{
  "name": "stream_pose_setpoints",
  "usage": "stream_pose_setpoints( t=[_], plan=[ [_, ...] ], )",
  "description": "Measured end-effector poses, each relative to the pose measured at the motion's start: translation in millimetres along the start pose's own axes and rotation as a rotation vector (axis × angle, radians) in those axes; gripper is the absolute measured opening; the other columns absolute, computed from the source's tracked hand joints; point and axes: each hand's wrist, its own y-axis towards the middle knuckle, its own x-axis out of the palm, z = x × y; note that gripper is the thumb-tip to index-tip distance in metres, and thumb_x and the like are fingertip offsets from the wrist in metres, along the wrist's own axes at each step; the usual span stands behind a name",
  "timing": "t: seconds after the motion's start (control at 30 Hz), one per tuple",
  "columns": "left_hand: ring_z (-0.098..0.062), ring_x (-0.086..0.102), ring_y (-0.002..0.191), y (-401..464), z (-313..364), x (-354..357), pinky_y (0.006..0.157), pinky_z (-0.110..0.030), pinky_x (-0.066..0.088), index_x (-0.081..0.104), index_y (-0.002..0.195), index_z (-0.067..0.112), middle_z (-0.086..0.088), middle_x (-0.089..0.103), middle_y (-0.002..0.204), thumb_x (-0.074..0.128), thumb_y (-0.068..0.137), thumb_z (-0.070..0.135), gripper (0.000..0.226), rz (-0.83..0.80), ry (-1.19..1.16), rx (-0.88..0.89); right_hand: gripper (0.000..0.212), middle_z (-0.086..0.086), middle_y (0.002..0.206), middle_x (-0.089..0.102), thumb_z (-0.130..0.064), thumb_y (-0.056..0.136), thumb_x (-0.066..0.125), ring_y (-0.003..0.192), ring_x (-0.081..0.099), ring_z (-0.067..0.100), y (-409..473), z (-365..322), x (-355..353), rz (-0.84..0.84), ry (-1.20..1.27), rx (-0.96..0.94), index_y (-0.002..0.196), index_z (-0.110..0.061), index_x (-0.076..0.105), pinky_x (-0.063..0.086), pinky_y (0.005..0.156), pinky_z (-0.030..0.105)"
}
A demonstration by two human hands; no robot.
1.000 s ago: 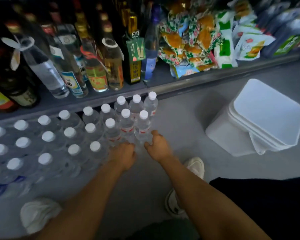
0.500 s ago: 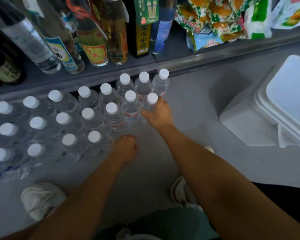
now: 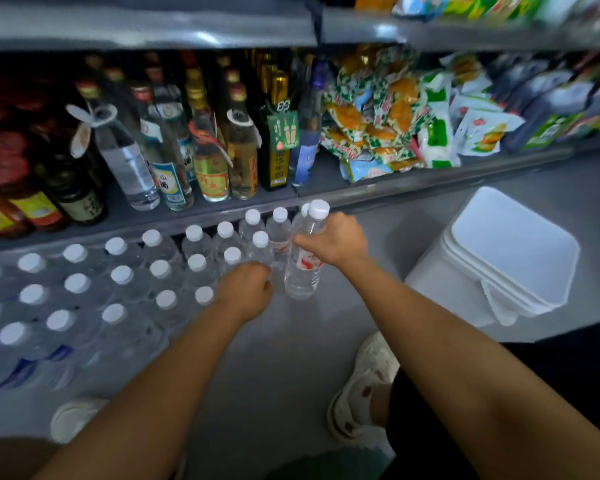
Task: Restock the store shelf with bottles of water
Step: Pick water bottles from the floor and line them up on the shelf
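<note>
Several clear water bottles with white caps (image 3: 120,274) stand in rows on the grey floor in front of the bottom shelf (image 3: 222,216). My right hand (image 3: 336,242) grips one water bottle (image 3: 303,271) by its upper body and holds it lifted and slightly tilted at the right end of the rows. My left hand (image 3: 246,292) is just left of it, fingers curled against the front bottles; whether it holds one is hidden.
Glass liquor bottles (image 3: 208,161) and snack bags (image 3: 378,126) fill the bottom shelf. Stacked white plastic bins (image 3: 510,251) sit on the floor to the right. My white shoes (image 3: 364,386) are below my arms. An upper shelf edge (image 3: 187,32) runs overhead.
My right hand closed round the end bottle and lifted it off the floor. My left hand moved forward to the front bottles. The view tilted up.
</note>
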Motion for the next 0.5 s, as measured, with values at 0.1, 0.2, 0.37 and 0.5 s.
stream_pose_setpoints(
  t=[0.1, 0.2, 0.37, 0.5],
  plan=[
    [-0.034, 0.06, 0.094, -4, 14, -45, 0.073, -0.04, 0.05, 0.06, 0.092, 0.008, -0.015, 0.062, 0.101, 0.047, 0.091, 0.021, 0.018, 0.106, 0.069, 0.034, 0.053, 0.005, 0.078, 0.067, -0.066, 0.054, 0.068, 0.078, 0.065, 0.024, -10, -25, -45, 0.082, 0.019, -0.03, 0.071, -0.016, 0.064, 0.048, 0.058, 0.03],
    [-0.034, 0.058, 0.097, -8, 29, -96, 0.068, -0.036, 0.043, 0.06, 0.095, 0.009, -0.013, 0.061, 0.104, 0.046, 0.094, 0.023, 0.02, 0.228, 0.095, 0.05, 0.052, 0.003, 0.076, 0.067, -0.064, 0.059, 0.072, 0.073, 0.064, 0.02, -16, -52, -90, 0.147, 0.039, -0.086, 0.077, -0.015, 0.069, 0.054, 0.059, 0.033],
    [-0.031, 0.059, 0.093, -8, 53, -175, 0.065, -0.035, 0.042, 0.06, 0.093, 0.013, -0.01, 0.06, 0.099, 0.047, 0.094, 0.024, 0.017, 0.434, 0.141, 0.123, 0.046, 0.0, 0.066, 0.064, -0.06, 0.061, 0.07, 0.064, 0.062, 0.016, -22, -100, -153, 0.265, 0.062, -0.233, 0.066, -0.015, 0.066, 0.043, 0.048, 0.026],
    [-0.029, 0.059, 0.1, -2, 62, -224, 0.071, -0.036, 0.044, 0.063, 0.099, 0.017, -0.007, 0.062, 0.107, 0.047, 0.092, 0.026, 0.019, 0.547, 0.17, 0.13, 0.048, 0.0, 0.053, 0.053, -0.058, 0.063, 0.072, 0.051, 0.053, 0.016, -18, -134, -190, 0.326, 0.108, -0.309, 0.053, -0.016, 0.051, 0.032, 0.043, 0.026]
  ],
)
